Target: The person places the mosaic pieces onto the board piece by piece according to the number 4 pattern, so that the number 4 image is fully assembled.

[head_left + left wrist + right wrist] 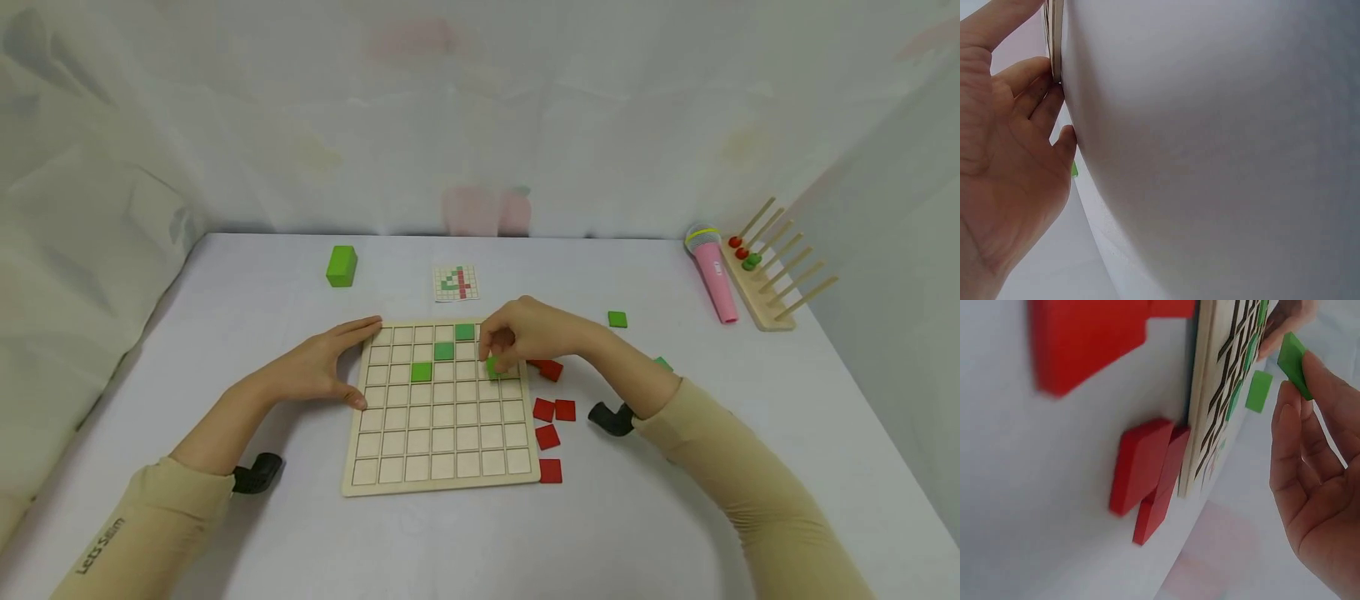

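A wooden grid board (429,417) lies flat on the table, with green square tiles (422,372) in three of its cells, set in a diagonal. Above the board's upper right part, my right hand (536,329) pinches a green tile (1294,361) between thumb and fingertips. In the right wrist view this tile is tilted and held apart from the board. My left hand (315,364) rests at the board's left side, its thumb and fairly straight fingers touching the edge. The cells under my right hand are partly hidden.
Several red tiles (565,410) lie along the board's right edge. A loose green tile (617,319) lies farther right. Behind the board are a small pattern card (456,284) and a green block (342,267). A pink microphone (717,279) and a peg stand (765,300) stand at the back right.
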